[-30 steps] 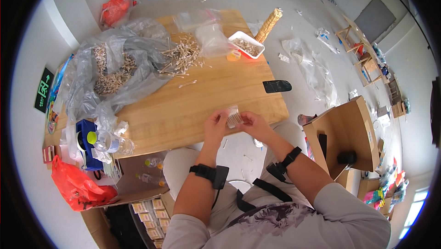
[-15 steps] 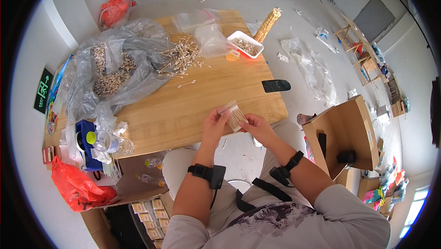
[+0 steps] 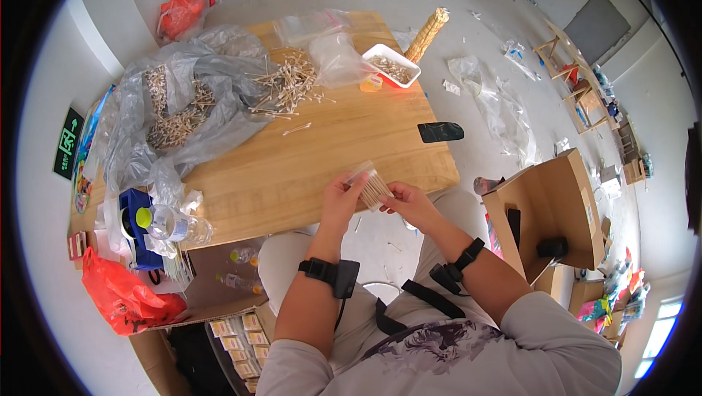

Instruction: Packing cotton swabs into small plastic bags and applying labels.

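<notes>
Between my hands, over the near edge of the wooden table (image 3: pixel 322 155), is a small clear bag of cotton swabs (image 3: pixel 373 190). The swabs inside lie side by side, tilted. My left hand (image 3: pixel 341 197) pinches the bag's upper left end. My right hand (image 3: pixel 406 204) grips its lower right side with thumb and fingers. Loose cotton swabs (image 3: pixel 292 81) lie in a heap farther back, with a few strays (image 3: pixel 297 129) nearer me. More swabs (image 3: pixel 175 114) fill a large grey plastic bag (image 3: pixel 234 129) at the left of the table.
A white tray (image 3: pixel 401 83) of small items and clear empty bags (image 3: pixel 338 59) sit at the back. At the right edge lies a black flat object (image 3: pixel 440 133). A bottle (image 3: pixel 179 225) lies front left. An open cardboard box (image 3: pixel 563 198) stands to my right; a red bag (image 3: pixel 124 293) hangs lower left.
Both hands keep hold of the bag of swabs in nearly the same place. The bag has tilted very slightly; the table view has shifted up a little.
</notes>
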### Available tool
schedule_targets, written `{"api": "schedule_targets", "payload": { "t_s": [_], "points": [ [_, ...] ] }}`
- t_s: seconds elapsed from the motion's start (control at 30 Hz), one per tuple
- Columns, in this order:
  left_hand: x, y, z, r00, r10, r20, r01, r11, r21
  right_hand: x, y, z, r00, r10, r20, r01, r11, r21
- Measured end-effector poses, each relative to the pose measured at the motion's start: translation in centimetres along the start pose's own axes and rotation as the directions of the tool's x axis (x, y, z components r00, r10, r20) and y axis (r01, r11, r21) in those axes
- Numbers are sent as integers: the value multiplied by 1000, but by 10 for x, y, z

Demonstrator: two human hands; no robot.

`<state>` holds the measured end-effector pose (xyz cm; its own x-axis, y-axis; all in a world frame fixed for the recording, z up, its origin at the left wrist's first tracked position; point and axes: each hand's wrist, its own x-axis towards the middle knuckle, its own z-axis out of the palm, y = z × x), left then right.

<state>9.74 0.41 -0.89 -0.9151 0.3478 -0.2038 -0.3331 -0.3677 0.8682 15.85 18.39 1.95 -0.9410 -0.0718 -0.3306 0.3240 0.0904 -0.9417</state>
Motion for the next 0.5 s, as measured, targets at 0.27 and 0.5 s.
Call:
{"api": "schedule_targets", "payload": {
  "t_s": [0.27,0.5],
  "points": [
    [2,7,3,999,-41,10,42,956,-290,-3,-3,-7,999,46,19,-49,975,216],
    [0,-7,8,964,264,42,-266,938,222,0,-9,-2,999,-1,-35,9,975,224]
  ]
}}
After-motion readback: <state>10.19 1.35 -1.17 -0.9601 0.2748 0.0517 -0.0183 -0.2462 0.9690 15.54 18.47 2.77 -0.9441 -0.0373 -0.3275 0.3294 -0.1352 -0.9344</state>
